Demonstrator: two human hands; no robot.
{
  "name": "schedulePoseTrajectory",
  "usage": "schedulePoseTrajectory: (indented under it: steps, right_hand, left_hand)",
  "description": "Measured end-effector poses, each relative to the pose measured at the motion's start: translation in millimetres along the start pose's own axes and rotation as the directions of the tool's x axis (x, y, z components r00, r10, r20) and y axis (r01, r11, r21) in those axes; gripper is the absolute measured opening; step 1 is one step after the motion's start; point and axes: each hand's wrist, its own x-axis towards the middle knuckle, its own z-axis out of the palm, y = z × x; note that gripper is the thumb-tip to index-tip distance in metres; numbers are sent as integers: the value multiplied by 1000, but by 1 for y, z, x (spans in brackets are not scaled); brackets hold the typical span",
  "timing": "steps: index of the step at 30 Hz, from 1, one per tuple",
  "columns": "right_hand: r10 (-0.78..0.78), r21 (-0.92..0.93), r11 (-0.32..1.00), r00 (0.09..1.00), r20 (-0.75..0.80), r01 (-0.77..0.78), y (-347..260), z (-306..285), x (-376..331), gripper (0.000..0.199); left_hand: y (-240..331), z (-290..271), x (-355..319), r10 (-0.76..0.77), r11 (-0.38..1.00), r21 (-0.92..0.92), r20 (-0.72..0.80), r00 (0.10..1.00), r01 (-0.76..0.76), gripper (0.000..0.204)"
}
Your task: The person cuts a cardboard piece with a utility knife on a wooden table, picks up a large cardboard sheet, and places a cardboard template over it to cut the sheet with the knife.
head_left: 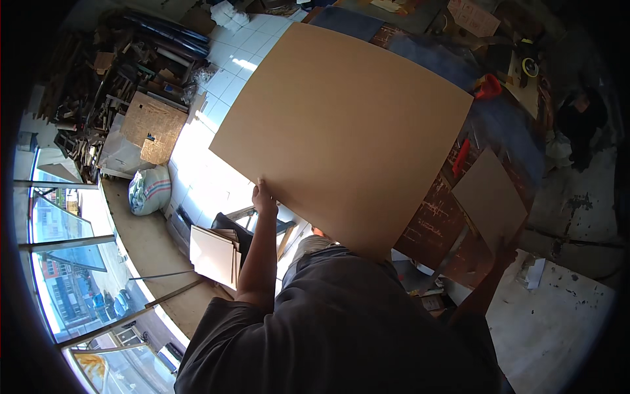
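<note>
Board (341, 125), large and tan, is lifted off the desk (440, 217), tilted, not yet set anywhere. Left hand (264, 199) grip clamps its lower edge. Right hand (505, 253) is shadowed, touching a smaller panel (489, 197); grip unclear. White tile floor (226, 85), scrap pile (98, 79), sack (147, 189), panel stack (213, 253).

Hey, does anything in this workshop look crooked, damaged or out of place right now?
The big tan board is tilted, held at its lower edge by the left hand; the right hand is in shadow by a smaller panel. The scrap wood at the far left is a jumbled pile. No visible damage.
</note>
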Motion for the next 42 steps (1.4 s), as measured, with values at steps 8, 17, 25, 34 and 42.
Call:
schedulePoseTrajectory:
  steps: [8,17,25,34,42]
  right_hand:
    - [-191,361,912,980,-48,195,-19,-52,-17,104]
    - [-460,494,529,722,-517,690,-58,-79,-22,93]
    - [-460,387,676,769,-444,627,-5,-62,6,60]
    - [-223,643,637,900,-374,425,78,-61,40,37]
    - [-206,958,-248,974,96,-146,-41,-140,-125,38]
  left_hand:
    - [3,1,17,-60,997,45,-1,998,60,36]
    - [3,4,-9,-17,982,187,-5,1000,18,58]
    - [5,-1,-30,-11,948,317,44,999,-4,48]
    - [-11,-1,-60,-71,910,413,262,962,-45,55]
    - [-13,-7,-57,-20,896,433,252,968,-95,52]
